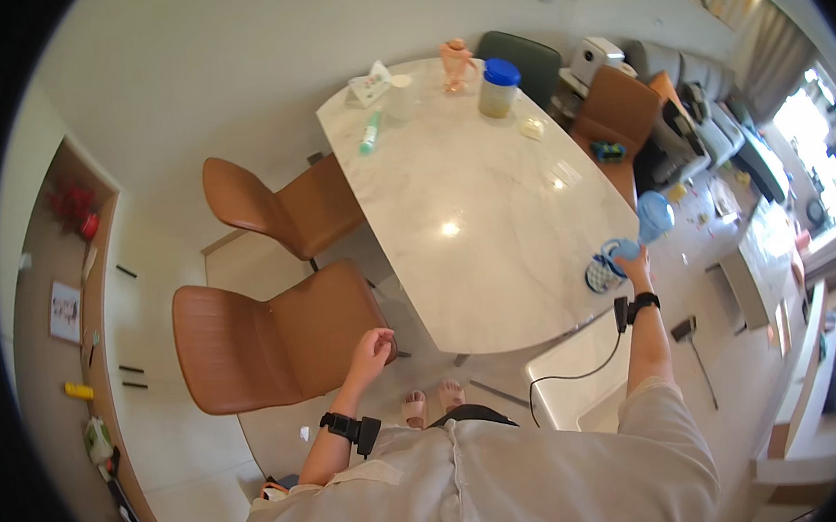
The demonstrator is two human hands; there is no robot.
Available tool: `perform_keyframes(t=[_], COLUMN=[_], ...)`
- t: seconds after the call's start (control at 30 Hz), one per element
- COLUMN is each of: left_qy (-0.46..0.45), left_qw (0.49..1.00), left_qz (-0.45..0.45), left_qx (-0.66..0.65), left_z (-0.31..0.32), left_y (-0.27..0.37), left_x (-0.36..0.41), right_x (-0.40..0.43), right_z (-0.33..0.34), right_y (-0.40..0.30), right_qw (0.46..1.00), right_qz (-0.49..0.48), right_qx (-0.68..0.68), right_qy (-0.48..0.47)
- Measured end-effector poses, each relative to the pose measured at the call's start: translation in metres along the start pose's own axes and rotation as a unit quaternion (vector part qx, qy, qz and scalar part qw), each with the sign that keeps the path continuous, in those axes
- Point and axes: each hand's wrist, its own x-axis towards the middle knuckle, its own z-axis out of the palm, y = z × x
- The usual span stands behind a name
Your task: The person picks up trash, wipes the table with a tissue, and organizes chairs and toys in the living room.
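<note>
My right hand reaches out to the table's right edge and is closed around part of a light blue plastic bottle, whose rounded end sticks out past the edge. Against that hand, on the marble-look table, stands a patterned container with a blue rim. Whether the blue parts belong together I cannot tell. My left hand hangs with loosely bent fingers in front of a brown chair seat, away from the table, holding nothing visible.
At the table's far end are a jar with a blue lid, a pink bottle, a green tube and a tissue pack. Another brown chair stands left. A white bin-like container is below right, with a dustpan beyond.
</note>
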Motion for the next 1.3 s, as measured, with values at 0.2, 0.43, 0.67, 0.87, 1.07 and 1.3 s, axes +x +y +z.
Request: perform_keyframes(t=[0.2,0.43,0.67,0.87,1.07,1.3], left_qy=[0.07,-0.021,-0.018,-0.055,0.031,0.138], left_qw=[0.997,0.993,0.994,0.971,0.93,0.961], left_qz=[-0.028,0.039,0.034,0.189,0.262,0.236], left_qx=[0.01,0.107,0.099,0.139,0.257,-0.052], left_z=[0.004,0.016,-0.011,-0.038,-0.099,-0.197], left_y=[-0.008,-0.01,0.054,0.08,0.065,0.051], left_x=[-0.025,-0.036,-0.059,-0.083,-0.166,-0.272], right_x=[-0.027,-0.017,-0.147,-0.273,-0.444,-0.605], right_z=[-0.002,0.01,-0.084,-0.111,-0.103,-0.096], right_y=[-0.106,-0.058,-0.215,-0.316,-0.409,-0.509], right_qw=[0.985,0.986,0.955,0.879,0.783,0.683], right_qz=[0.108,-0.137,-0.295,-0.458,-0.551,-0.635], right_qx=[-0.118,-0.058,0.012,0.06,0.162,0.235], right_qy=[-0.065,0.074,-0.027,-0.12,-0.241,-0.273])
